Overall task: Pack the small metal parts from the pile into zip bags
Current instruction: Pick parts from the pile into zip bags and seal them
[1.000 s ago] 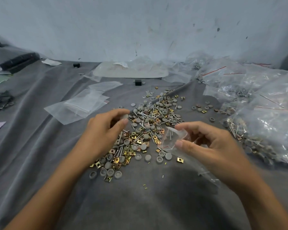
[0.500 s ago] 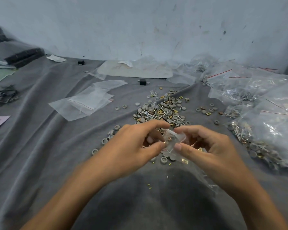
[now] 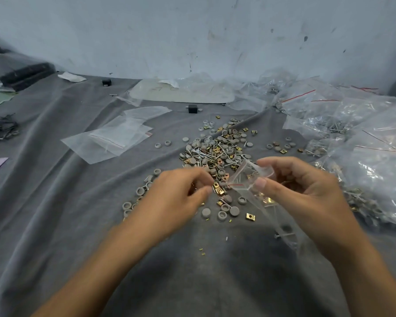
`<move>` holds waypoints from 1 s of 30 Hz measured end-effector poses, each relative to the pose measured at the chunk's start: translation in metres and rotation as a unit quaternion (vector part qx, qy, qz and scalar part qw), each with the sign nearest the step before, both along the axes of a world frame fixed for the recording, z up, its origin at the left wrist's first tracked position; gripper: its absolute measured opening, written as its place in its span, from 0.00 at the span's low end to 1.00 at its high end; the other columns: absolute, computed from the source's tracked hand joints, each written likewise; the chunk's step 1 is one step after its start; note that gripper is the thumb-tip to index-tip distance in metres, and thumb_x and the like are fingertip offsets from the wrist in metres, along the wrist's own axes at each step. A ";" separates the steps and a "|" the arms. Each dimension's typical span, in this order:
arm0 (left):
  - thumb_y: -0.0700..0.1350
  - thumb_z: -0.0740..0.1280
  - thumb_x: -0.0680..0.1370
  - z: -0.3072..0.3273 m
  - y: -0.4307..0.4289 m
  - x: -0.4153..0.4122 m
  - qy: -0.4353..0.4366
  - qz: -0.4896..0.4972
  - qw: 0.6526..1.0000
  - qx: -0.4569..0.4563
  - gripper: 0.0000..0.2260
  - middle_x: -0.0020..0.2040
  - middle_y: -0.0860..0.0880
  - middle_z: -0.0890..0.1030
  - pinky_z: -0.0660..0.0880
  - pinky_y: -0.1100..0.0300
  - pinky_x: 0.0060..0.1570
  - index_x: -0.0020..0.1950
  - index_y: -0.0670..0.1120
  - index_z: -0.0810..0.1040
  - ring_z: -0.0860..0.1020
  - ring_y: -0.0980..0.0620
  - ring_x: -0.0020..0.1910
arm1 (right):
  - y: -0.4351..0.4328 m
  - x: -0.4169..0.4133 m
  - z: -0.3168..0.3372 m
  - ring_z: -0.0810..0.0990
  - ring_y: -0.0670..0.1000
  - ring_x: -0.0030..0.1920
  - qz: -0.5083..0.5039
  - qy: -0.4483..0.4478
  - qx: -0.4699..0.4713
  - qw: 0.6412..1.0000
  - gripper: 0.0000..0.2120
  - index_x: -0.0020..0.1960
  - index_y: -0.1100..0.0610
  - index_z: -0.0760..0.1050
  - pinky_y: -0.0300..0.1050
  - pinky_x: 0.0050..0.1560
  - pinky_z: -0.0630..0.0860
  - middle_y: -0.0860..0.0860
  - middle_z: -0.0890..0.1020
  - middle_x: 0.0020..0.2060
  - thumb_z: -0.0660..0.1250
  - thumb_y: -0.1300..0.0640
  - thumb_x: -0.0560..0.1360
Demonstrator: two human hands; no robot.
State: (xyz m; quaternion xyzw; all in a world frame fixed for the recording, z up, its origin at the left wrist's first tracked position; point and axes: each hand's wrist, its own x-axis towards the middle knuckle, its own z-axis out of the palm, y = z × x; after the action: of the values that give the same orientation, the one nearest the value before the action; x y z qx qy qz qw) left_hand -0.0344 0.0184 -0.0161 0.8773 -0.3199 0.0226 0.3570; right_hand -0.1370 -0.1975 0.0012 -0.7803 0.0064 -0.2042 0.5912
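The right hand [image 3: 302,197] pinches the mouth of a small clear zip bag [image 3: 240,179] between thumb and forefinger, bowing the opening wide and turning it toward the other hand. The bag's body trails down beneath the palm onto the cloth, with a thin pin and a brass piece showing through the plastic. The left hand [image 3: 178,197] hovers just beside that opening, its fingers curled and the thumb and forefinger tips drawn close. Nothing shows between them, so I cannot tell whether they pinch a part. Directly under and beyond both hands lies the pile [image 3: 217,154] of small metal parts: grey round caps, brass square clips and slim steel pins, with stragglers scattered toward the near edge. It rests on a rumpled grey cloth [image 3: 55,225]. Flat spare bags [image 3: 114,138] wait to the left of the pile, and filled bags [image 3: 364,156] are heaped well off to the right. The step in hand looks like loading this one bag, which seems only partly filled. The next move probably calls for a fine fingertip pick from the pile, since the parts are small and sit on soft fabric. The part then needs a short carry to the mouth while the right hand holds the opening spread.
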 end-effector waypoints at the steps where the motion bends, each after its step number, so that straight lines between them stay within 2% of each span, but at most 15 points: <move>1: 0.51 0.70 0.79 -0.005 -0.004 -0.004 0.002 -0.016 0.999 0.045 0.04 0.43 0.59 0.81 0.73 0.60 0.45 0.53 0.55 0.82 0.78 0.61 0.43 | -0.001 0.000 0.000 0.83 0.53 0.39 -0.004 -0.002 0.003 1.000 0.15 0.54 0.45 0.85 0.47 0.45 0.81 0.49 0.84 0.40 0.77 0.48 0.67; 3: 0.55 0.68 0.79 -0.018 -0.015 -0.012 -0.017 -0.039 0.992 0.122 0.10 0.50 0.57 0.79 0.72 0.58 0.52 0.57 0.54 0.80 0.77 0.56 0.51 | -0.001 0.000 0.001 0.81 0.48 0.39 -0.008 -0.003 0.004 1.000 0.16 0.54 0.44 0.85 0.46 0.44 0.80 0.47 0.83 0.38 0.76 0.46 0.66; 6: 0.61 0.64 0.80 -0.032 -0.027 -0.019 -0.053 -0.026 0.983 0.172 0.20 0.60 0.53 0.74 0.69 0.56 0.63 0.69 0.53 0.74 0.71 0.52 0.62 | 0.000 0.000 0.000 0.83 0.55 0.41 -0.015 0.000 0.004 1.000 0.15 0.54 0.44 0.85 0.55 0.47 0.81 0.51 0.83 0.39 0.76 0.47 0.67; 8: 0.61 0.62 0.81 -0.036 -0.031 -0.021 -0.071 -0.024 0.982 0.172 0.23 0.62 0.53 0.73 0.67 0.56 0.65 0.74 0.53 0.70 0.69 0.52 0.64 | 0.001 0.000 0.000 0.83 0.62 0.44 -0.019 0.003 0.002 1.000 0.14 0.54 0.44 0.85 0.62 0.50 0.80 0.54 0.83 0.42 0.77 0.49 0.68; 10: 0.58 0.61 0.82 -0.035 -0.035 -0.021 -0.087 -0.041 0.979 0.178 0.21 0.61 0.52 0.74 0.68 0.55 0.64 0.74 0.53 0.70 0.70 0.51 0.63 | 0.001 0.000 0.000 0.82 0.64 0.45 -0.020 0.007 0.001 1.000 0.14 0.53 0.45 0.85 0.64 0.50 0.79 0.56 0.83 0.42 0.77 0.51 0.68; 13: 0.53 0.60 0.83 -0.029 -0.036 -0.022 -0.095 -0.051 0.976 0.191 0.15 0.60 0.52 0.75 0.70 0.54 0.61 0.70 0.53 0.73 0.72 0.50 0.61 | 0.002 0.000 0.000 0.81 0.64 0.46 -0.015 0.016 0.004 1.000 0.14 0.53 0.45 0.85 0.62 0.49 0.79 0.56 0.84 0.43 0.77 0.51 0.68; 16: 0.50 0.60 0.82 -0.022 -0.034 -0.023 -0.096 -0.032 0.971 0.215 0.11 0.55 0.50 0.77 0.72 0.54 0.54 0.60 0.49 0.75 0.75 0.48 0.56 | 0.004 0.000 0.001 0.81 0.63 0.45 -0.008 0.021 0.007 1.000 0.14 0.53 0.46 0.85 0.59 0.49 0.79 0.56 0.83 0.43 0.76 0.51 0.67; 19: 0.47 0.62 0.79 -0.015 -0.031 -0.023 -0.095 -0.012 0.963 0.251 0.07 0.52 0.49 0.78 0.71 0.54 0.48 0.54 0.48 0.73 0.78 0.45 0.52 | 0.003 0.000 0.002 0.81 0.54 0.40 -0.001 0.031 0.006 0.999 0.14 0.52 0.46 0.85 0.53 0.46 0.79 0.54 0.83 0.42 0.76 0.50 0.66; 21: 0.46 0.61 0.79 -0.014 -0.029 -0.026 -0.097 -0.005 0.960 0.263 0.07 0.53 0.49 0.78 0.72 0.53 0.48 0.56 0.48 0.73 0.79 0.45 0.52 | 0.003 -0.001 0.002 0.79 0.47 0.38 0.006 0.042 0.000 0.999 0.14 0.52 0.44 0.85 0.49 0.44 0.78 0.51 0.83 0.41 0.76 0.48 0.66; 23: 0.45 0.59 0.81 -0.015 -0.026 -0.029 -0.109 0.004 0.957 0.269 0.08 0.55 0.50 0.78 0.73 0.52 0.49 0.59 0.50 0.73 0.79 0.45 0.54 | 0.003 -0.001 0.001 0.79 0.47 0.39 0.010 0.049 -0.003 0.999 0.14 0.53 0.42 0.85 0.51 0.44 0.79 0.51 0.83 0.41 0.76 0.48 0.66; 25: 0.43 0.60 0.82 -0.020 -0.022 -0.028 -0.120 0.011 0.958 0.261 0.07 0.55 0.51 0.78 0.74 0.52 0.50 0.58 0.51 0.73 0.79 0.46 0.54 | 0.004 -0.001 0.001 0.78 0.47 0.38 0.014 0.051 -0.006 0.999 0.14 0.52 0.41 0.85 0.50 0.44 0.79 0.52 0.83 0.41 0.76 0.48 0.67; 30: 0.48 0.64 0.81 -0.016 -0.012 -0.015 -0.076 0.041 0.981 0.172 0.07 0.52 0.54 0.83 0.74 0.55 0.52 0.56 0.52 0.80 0.80 0.52 0.53 | 0.005 -0.001 0.000 0.76 0.43 0.36 0.028 0.048 -0.018 0.998 0.13 0.52 0.44 0.85 0.35 0.39 0.74 0.54 0.82 0.40 0.77 0.51 0.68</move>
State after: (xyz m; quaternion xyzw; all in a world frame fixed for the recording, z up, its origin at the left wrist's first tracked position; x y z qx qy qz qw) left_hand -0.0499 0.0064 -0.0323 0.9336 -0.3093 0.0482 0.1744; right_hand -0.1381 -0.1929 0.0015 -0.7995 0.0095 -0.1497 0.5816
